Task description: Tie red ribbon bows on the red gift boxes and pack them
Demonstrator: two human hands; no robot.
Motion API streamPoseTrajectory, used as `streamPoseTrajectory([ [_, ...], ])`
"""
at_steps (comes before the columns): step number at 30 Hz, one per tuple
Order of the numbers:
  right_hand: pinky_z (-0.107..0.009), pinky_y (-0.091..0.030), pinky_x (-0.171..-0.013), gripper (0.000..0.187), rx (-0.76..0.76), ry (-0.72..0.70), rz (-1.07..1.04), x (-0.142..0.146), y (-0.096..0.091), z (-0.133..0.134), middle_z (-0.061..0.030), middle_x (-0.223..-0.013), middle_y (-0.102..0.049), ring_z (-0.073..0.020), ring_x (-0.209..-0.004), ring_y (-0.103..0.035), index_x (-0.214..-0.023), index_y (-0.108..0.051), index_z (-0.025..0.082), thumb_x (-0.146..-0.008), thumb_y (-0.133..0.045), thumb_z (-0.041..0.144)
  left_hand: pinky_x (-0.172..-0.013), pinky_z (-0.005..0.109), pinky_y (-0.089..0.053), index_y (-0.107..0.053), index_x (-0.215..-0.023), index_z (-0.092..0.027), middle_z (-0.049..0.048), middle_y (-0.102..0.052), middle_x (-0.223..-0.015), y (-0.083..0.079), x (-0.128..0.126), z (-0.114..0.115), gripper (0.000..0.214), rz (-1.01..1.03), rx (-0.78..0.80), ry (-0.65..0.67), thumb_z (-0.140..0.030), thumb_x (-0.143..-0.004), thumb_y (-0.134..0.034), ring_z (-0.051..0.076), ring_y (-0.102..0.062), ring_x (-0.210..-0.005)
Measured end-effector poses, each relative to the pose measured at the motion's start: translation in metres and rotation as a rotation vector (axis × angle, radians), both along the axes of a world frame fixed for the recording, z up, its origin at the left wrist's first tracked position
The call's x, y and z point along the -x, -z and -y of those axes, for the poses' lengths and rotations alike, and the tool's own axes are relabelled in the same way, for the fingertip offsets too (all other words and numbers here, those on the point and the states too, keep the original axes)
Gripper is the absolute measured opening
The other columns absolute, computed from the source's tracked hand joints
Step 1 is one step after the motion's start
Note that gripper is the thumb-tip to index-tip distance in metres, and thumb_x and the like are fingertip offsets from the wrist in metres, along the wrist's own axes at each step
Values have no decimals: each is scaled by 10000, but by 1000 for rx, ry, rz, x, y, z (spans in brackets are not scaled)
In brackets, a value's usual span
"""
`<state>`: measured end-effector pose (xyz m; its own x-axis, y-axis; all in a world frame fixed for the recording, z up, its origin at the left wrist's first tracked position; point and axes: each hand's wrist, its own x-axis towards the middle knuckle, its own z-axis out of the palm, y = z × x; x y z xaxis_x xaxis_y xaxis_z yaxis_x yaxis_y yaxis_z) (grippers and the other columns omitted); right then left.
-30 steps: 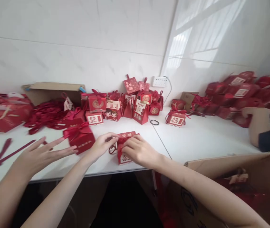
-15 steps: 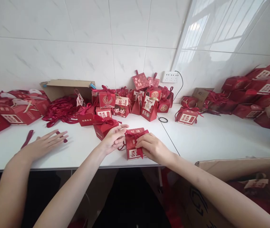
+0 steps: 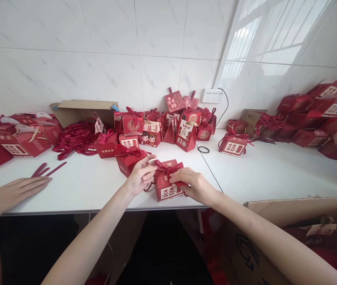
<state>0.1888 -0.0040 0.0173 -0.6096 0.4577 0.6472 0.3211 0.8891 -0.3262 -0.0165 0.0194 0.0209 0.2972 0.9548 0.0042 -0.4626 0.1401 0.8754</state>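
Now box (image 3: 168,192) sits tipped label-forward, unlike a moment ago; left hand (image 3: 139,179) and right hand (image 3: 194,186) grips both pinch its ribbon (image 3: 168,168).

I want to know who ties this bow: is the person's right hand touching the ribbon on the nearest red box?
Touching. The head view shows the right hand pinching the ribbon on top of the red box, with no gap.
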Motion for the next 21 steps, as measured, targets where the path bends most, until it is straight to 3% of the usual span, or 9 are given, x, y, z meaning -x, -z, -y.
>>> streamPoseTrajectory([
  [3,-335,-511,-808,184,11,3,-2,0,2,-1,-73,-926,-678,-180,-915,-629,-938,-602,194,-849,-489,79,-283,103,-178,-531,-948,-194,-131,-374,-467,0,4,2,361,-47,-24,-3,-210,-638,-715,-5,-270,-299],
  [7,-332,-506,-803,156,17,9,2,1,1,-1,-64,-910,-679,-175,-902,-626,-925,-605,199,-858,-495,111,-280,124,-203,-511,-916,-182,-121,-448,-480,-2,1,3,408,-202,-126,-82,-320,-620,-757,3,-307,-281],
  [11,-348,-479,-828,87,-59,-13,34,2,-4,2,-64,-872,-676,-171,-875,-621,-918,-599,183,-867,-529,181,-280,140,-218,-503,-936,-185,-125,-442,-431,-5,-4,3,416,-261,-173,-69,-381,-648,-730,23,-314,-263],
  [17,-360,-419,-904,131,-321,-37,117,4,-2,6,-42,-899,-690,-136,-864,-614,-987,-566,175,-887,-486,145,-288,137,-211,-510,-963,-193,-104,-496,-488,-3,-4,6,354,-207,-149,-53,-270,-673,-698,12,-309,-274],
  [21,-344,-441,-878,195,-406,-20,106,5,4,8,-52,-906,-695,-136,-888,-620,-1067,-544,156,-897,-460,112,-307,123,-181,-535,-948,-197,-131,-398,-427,1,5,7,372,-106,-39,-12,-140,-614,-689,-4,-240,-280],
])
